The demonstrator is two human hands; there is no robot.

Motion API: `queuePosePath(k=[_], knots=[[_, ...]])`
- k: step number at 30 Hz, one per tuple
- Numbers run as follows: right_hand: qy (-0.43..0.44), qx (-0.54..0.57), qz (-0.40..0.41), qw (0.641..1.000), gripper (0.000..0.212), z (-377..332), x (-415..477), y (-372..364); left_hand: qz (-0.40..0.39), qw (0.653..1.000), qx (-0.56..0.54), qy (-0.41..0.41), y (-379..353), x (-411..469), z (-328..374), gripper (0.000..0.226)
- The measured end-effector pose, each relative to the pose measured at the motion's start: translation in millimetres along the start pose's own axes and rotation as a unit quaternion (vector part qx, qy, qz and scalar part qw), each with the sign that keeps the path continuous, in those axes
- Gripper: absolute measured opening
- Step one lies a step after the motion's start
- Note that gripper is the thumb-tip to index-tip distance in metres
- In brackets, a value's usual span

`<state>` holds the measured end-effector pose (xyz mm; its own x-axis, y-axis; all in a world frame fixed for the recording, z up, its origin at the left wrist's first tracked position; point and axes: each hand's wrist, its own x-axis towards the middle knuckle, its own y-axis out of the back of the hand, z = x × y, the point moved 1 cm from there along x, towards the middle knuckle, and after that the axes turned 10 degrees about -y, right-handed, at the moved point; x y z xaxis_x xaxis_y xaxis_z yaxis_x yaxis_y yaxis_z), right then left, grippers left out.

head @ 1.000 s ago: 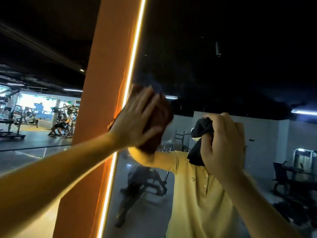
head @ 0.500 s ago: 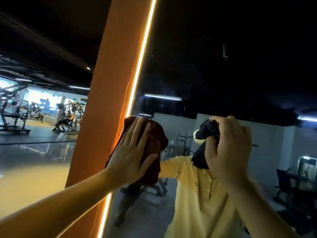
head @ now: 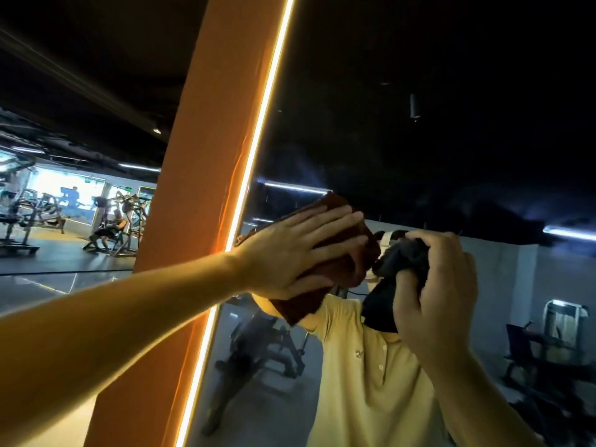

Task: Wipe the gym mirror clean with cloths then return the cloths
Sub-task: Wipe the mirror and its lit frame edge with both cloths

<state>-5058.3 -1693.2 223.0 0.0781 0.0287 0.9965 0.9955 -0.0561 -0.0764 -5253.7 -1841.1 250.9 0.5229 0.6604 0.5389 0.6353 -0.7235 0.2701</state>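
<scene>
The gym mirror (head: 419, 140) fills the right of the head view and reflects a person in a yellow shirt. My left hand (head: 300, 253) presses a brown cloth (head: 338, 272) flat against the glass with straight, spread fingers, just right of the lit mirror edge. Close beside it on the right, my right hand (head: 438, 285) grips a bunched black cloth (head: 396, 269), fingers curled round it, at the mirror surface. The two cloths nearly touch.
An orange pillar (head: 193, 221) with a glowing light strip (head: 258, 130) borders the mirror on the left. Gym machines (head: 109, 227) stand far off at the left. Reflected benches and equipment show low in the mirror.
My left hand has slid the brown cloth down and then rightward across the glass, turning more horizontal. My right hand keeps its grip on the black cloth and now sits closer to the brown one.
</scene>
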Motion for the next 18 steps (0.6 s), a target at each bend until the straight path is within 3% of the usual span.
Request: queuePosePath(k=[3,6,7,8,10,12,14,16,18], knots=[[0.015,-0.021,-0.027,0.999,0.034,-2,0,-2,0.021,0.992,-0.001,0.124,26,13,-69,0.076],[0.013,-0.033,-0.032,0.999,0.039,-3,0,-3,0.102,0.939,-0.056,0.323,40,55,-90,0.075],[0.001,-0.019,-0.016,1.000,0.039,-3,1,-2,0.125,0.925,-0.067,0.354,39,73,-78,0.072],[-0.019,0.004,0.008,1.000,0.038,-2,3,0,0.143,0.924,-0.069,0.348,36,88,-60,0.070],[-0.073,0.059,0.069,0.993,0.035,-2,7,4,0.142,0.965,-0.059,0.214,22,103,-12,0.067],[-0.096,0.057,0.104,0.988,0.035,-2,7,6,0.082,0.995,-0.030,0.048,10,93,17,0.067],[-0.095,0.025,0.086,0.991,0.036,-2,7,5,0.037,0.999,-0.003,-0.037,14,78,-5,0.068],[-0.083,-0.008,0.064,0.994,0.037,-3,6,4,0.023,0.999,0.001,0.034,25,66,-44,0.071],[-0.064,-0.038,0.064,0.995,0.035,-4,7,4,0.063,0.978,-0.032,0.196,36,55,-73,0.072]])
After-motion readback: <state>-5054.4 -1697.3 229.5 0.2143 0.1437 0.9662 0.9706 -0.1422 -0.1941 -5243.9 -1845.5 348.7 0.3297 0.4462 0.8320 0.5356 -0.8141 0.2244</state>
